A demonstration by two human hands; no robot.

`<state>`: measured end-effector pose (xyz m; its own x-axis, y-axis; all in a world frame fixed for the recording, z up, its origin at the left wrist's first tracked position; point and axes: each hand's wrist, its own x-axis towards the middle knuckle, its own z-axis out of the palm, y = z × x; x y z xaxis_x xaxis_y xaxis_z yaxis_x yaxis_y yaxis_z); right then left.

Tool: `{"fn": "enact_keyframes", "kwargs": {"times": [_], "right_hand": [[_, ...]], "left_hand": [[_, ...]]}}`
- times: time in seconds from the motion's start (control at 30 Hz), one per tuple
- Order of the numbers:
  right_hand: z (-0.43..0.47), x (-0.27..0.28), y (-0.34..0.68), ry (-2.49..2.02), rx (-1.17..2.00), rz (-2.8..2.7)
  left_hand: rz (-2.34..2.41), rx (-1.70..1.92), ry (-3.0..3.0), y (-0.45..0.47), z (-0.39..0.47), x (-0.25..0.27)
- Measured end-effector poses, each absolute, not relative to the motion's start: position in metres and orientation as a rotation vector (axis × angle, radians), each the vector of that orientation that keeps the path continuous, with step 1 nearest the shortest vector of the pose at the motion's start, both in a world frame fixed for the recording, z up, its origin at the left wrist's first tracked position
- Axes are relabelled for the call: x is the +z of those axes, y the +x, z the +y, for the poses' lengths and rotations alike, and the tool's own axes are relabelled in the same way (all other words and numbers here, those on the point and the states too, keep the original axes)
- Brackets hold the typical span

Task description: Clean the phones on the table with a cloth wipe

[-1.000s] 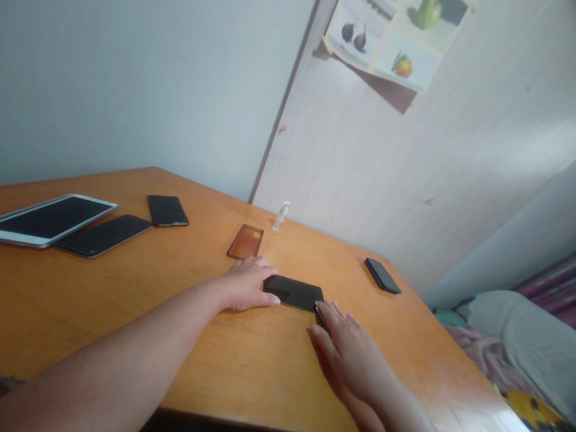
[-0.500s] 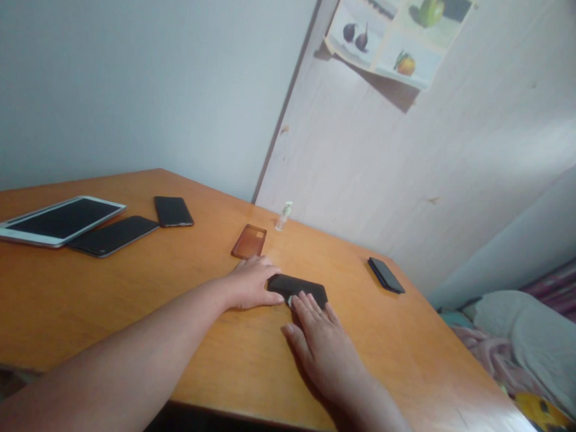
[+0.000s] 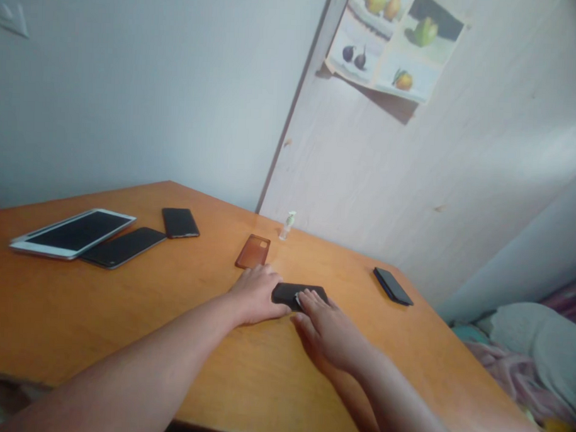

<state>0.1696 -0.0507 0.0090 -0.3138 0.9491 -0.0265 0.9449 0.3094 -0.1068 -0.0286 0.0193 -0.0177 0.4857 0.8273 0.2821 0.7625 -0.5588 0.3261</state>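
Note:
A dark smartphone (image 3: 288,291) lies flat on the wooden table (image 3: 207,358). My left hand (image 3: 259,295) grips its left end, thumb along the near edge and fingers on the far side. Over the right part of the phone is my right hand (image 3: 329,328), its fingers together and pressing a small white piece of tissue or cloth (image 3: 298,299) to the surface. Most of that white piece is hidden under the fingertips. Just beyond my left hand lies a brown see-through phone case (image 3: 253,251).
A small clear pump bottle (image 3: 287,226) stands near the wall. To the left are a white tablet (image 3: 74,234), a large dark phone or tablet (image 3: 124,247) and another dark phone (image 3: 180,223). One dark phone (image 3: 392,286) lies near the right edge. Bedding (image 3: 533,350) is beyond the table.
My right hand has slid its fingers and the white piece a little across the phone. My left hand keeps its grip. The whole view has shifted slightly.

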Motion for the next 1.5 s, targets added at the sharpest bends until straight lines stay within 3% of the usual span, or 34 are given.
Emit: {"fn": "enact_keyframes", "kwargs": {"times": [0.37, 0.83, 1.07, 1.3, 1.5], "right_hand": [[-0.012, -0.007, 0.180, -1.769, 0.060, -2.415], [0.005, -0.010, 0.205, -1.869, -0.036, -2.174], [-0.031, 0.006, 0.174, -1.527, 0.045, -2.485], [-0.012, -0.001, 0.194, -1.908, 0.100, -2.285], [-0.020, -0.001, 0.183, -1.507, 0.359, -2.522]], "left_hand": [[1.582, 0.640, 2.582, -0.027, 0.017, -0.020], [1.443, 0.646, 2.661, -0.012, -0.009, -0.016], [1.435, 0.678, 2.621, -0.011, -0.007, -0.018], [1.405, 0.714, 2.594, -0.011, -0.007, -0.019], [1.395, 0.759, 2.588, -0.010, -0.008, -0.023]]}}
